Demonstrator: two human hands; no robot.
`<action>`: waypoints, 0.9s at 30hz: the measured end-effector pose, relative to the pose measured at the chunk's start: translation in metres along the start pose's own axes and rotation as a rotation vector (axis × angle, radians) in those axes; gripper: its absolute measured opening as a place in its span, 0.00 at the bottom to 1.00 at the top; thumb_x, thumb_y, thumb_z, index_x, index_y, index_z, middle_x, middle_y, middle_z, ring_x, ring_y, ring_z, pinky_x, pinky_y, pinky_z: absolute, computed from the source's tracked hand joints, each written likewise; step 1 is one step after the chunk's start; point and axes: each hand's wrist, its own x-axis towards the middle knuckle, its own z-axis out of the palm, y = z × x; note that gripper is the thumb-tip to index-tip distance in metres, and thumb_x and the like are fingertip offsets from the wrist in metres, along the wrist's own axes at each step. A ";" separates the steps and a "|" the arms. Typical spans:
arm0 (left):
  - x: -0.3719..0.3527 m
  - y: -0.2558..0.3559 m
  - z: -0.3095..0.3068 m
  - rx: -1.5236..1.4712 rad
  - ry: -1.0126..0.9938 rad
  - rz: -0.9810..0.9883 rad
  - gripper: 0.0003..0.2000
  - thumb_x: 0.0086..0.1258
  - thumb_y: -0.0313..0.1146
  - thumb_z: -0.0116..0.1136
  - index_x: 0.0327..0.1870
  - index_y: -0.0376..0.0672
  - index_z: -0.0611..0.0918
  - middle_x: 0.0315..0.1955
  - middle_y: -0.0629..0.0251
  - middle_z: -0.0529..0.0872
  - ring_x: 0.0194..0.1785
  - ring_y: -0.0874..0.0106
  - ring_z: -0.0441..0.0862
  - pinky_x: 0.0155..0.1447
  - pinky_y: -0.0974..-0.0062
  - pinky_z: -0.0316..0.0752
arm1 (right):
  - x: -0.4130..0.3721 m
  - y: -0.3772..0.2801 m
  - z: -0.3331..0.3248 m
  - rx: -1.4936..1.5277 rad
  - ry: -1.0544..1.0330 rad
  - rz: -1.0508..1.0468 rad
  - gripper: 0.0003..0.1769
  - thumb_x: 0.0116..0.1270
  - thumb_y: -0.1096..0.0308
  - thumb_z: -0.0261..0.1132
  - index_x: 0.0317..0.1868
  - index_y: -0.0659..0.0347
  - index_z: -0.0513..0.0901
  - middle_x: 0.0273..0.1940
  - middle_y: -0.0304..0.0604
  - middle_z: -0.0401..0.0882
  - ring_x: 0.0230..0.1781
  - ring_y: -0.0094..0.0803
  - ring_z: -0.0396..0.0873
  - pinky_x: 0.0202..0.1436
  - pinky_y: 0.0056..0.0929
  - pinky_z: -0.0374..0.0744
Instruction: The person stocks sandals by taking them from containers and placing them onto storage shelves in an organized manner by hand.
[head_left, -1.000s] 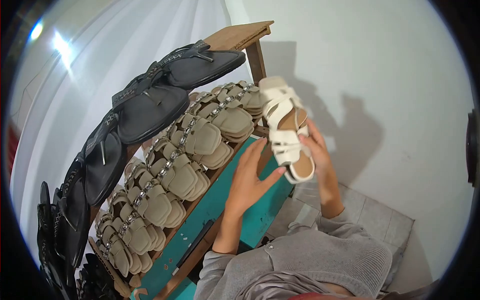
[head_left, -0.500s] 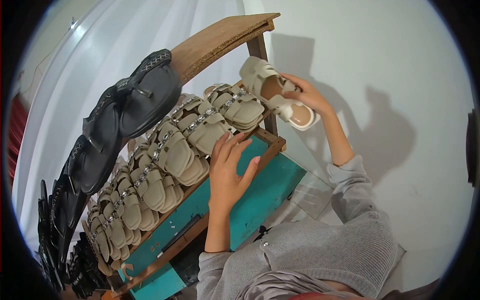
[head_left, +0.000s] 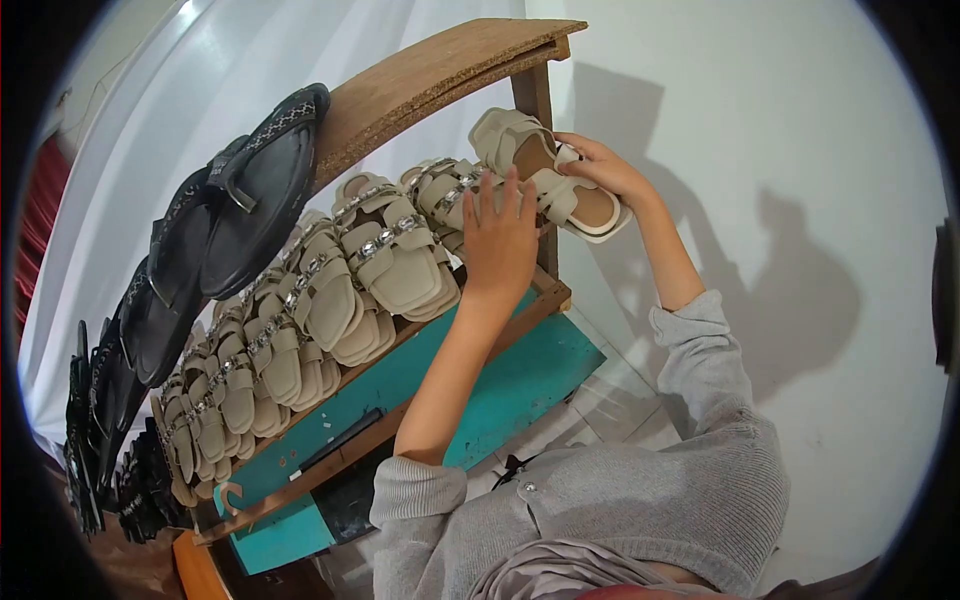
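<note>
A pair of beige sandals (head_left: 590,208) with tan insoles is gripped in my right hand (head_left: 612,172), raised at the right end of the rack. My thumb and fingers close on the sandals where they meet. My left hand (head_left: 502,245) has its fingers stretched upward and overlaps the rightmost jewelled beige sandals (head_left: 440,192) on the shelf. Left of it, more beige sandals with jewelled straps (head_left: 395,260) stand in a tilted row, stacked one behind another.
The wooden rack (head_left: 430,85) has black thong sandals (head_left: 262,195) along its top board. Below the beige row is a teal panel (head_left: 520,375) with a wooden rail. A white curtain (head_left: 235,60) hangs behind, and a white wall (head_left: 760,120) stands at the right.
My left hand has moved up and right, over the end sandals on the shelf. The pair in my right hand has shifted slightly left and closer to that row. The view has turned a little.
</note>
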 end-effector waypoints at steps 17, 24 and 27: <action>-0.020 0.002 0.034 0.252 0.056 -0.095 0.21 0.60 0.29 0.55 0.56 0.39 0.73 0.54 0.61 0.78 0.56 0.58 0.75 0.56 0.64 0.73 | 0.037 0.034 0.030 0.005 0.081 -0.006 0.26 0.63 0.63 0.60 0.60 0.62 0.68 0.50 0.43 0.74 0.49 0.27 0.72 0.53 0.24 0.71; -0.022 0.003 0.025 0.064 -0.067 -0.116 0.21 0.57 0.21 0.53 0.55 0.39 0.74 0.59 0.58 0.73 0.60 0.53 0.71 0.62 0.62 0.68 | 0.048 0.033 0.038 -0.528 0.173 0.012 0.22 0.61 0.57 0.60 0.51 0.62 0.77 0.40 0.52 0.80 0.44 0.41 0.78 0.47 0.35 0.75; -0.021 0.002 0.022 0.015 -0.073 -0.139 0.18 0.57 0.22 0.55 0.52 0.39 0.75 0.59 0.59 0.73 0.60 0.54 0.71 0.63 0.62 0.67 | 0.037 0.020 0.042 -0.964 0.301 -0.027 0.20 0.60 0.53 0.60 0.45 0.58 0.82 0.33 0.54 0.81 0.39 0.48 0.79 0.43 0.40 0.76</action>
